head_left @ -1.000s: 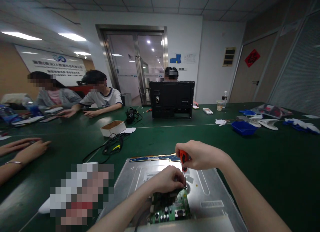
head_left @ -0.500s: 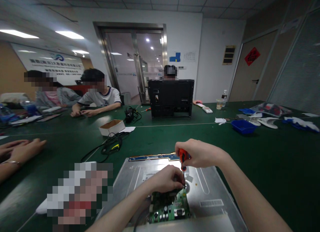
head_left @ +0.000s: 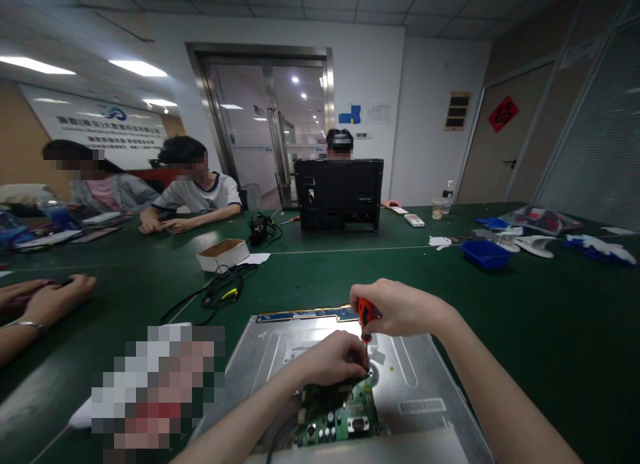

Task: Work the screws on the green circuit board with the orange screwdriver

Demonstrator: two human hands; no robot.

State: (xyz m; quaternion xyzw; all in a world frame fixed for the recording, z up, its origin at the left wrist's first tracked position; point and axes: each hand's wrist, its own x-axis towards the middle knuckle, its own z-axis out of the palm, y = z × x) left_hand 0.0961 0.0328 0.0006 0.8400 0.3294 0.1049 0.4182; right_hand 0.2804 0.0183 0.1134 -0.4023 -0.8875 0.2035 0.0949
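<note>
A red-and-black screwdriver (head_left: 367, 316) stands nearly upright in my right hand (head_left: 395, 307), its fingers wrapped round the handle. The tip meets the far right corner of a green circuit board (head_left: 340, 414). My left hand (head_left: 340, 359) lies over the board's far edge, fingers pinched together beside the screwdriver's tip; whatever they hold is too small or hidden to make out. Under the board is a flat metal display panel (head_left: 420, 371) with a barcode label. A narrow blue circuit strip (head_left: 305, 315) runs along the panel's far edge.
Black cables (head_left: 215, 294) and an open cardboard box (head_left: 223, 255) lie beyond the panel to the left. A black monitor housing (head_left: 340, 196) stands across the table. To the right is a blue tray (head_left: 486, 253). A co-worker's hands (head_left: 50, 304) rest at far left.
My hands and the screwdriver hold almost the same place on the board. The monitor housing across the table has shifted slightly left. The co-worker's hands at far left have moved a little.
</note>
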